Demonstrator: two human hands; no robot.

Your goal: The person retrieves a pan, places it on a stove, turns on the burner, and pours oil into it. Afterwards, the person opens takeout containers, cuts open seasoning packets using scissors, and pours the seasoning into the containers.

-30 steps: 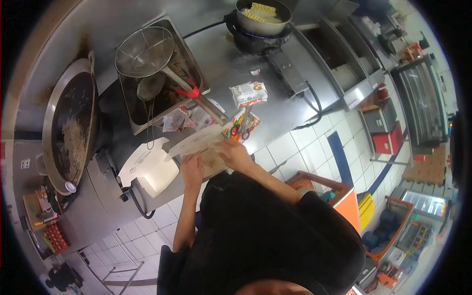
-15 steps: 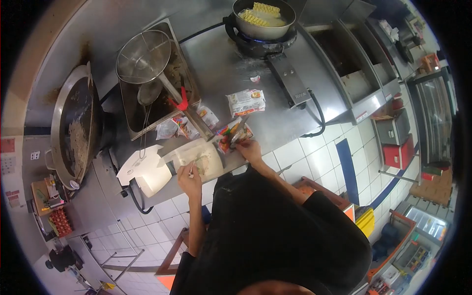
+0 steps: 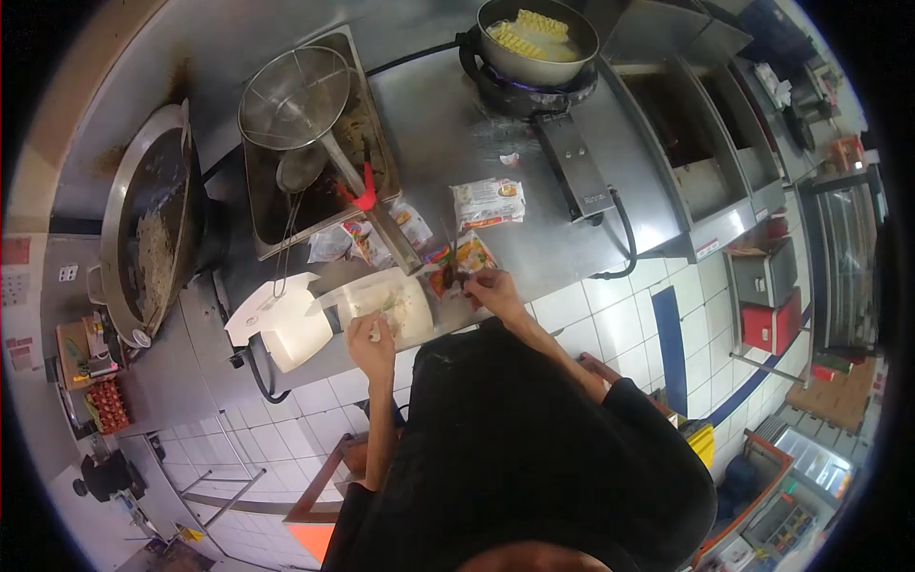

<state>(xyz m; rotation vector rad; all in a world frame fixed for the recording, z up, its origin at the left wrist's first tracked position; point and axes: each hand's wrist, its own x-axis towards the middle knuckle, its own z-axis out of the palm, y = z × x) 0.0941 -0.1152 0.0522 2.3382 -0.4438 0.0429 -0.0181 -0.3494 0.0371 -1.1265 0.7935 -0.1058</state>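
Note:
My right hand [image 3: 493, 290] is closed on the dark handles of a pair of scissors [image 3: 451, 255], whose narrow blades point away from me. Beneath them lies a red and orange noodle packet [image 3: 475, 254]. My left hand [image 3: 372, 341] pinches something small and pale, too small to name, at the near edge of an open white takeaway box [image 3: 412, 296]. Bits of seasoning lie in that box. A white printed packet [image 3: 488, 203] sits farther back on the steel counter. Beyond it, a pan [image 3: 543, 69] on a lit burner holds noodle blocks [image 3: 526, 35] in liquid.
A second white box [image 3: 295, 336] stands open at the left. Behind it, a strainer [image 3: 295, 100] and a red-handled tool [image 3: 363, 195] rest over a metal tray [image 3: 257, 205], near crumpled wrappers [image 3: 410, 225]. A large wok [image 3: 119, 238] stands far left; metal basins [image 3: 701, 181] are right.
The view has shifted slightly, so the counter appears farther right. The scissors have turned to point more straight away from me, showing more of the packet. My left hand stays by the box.

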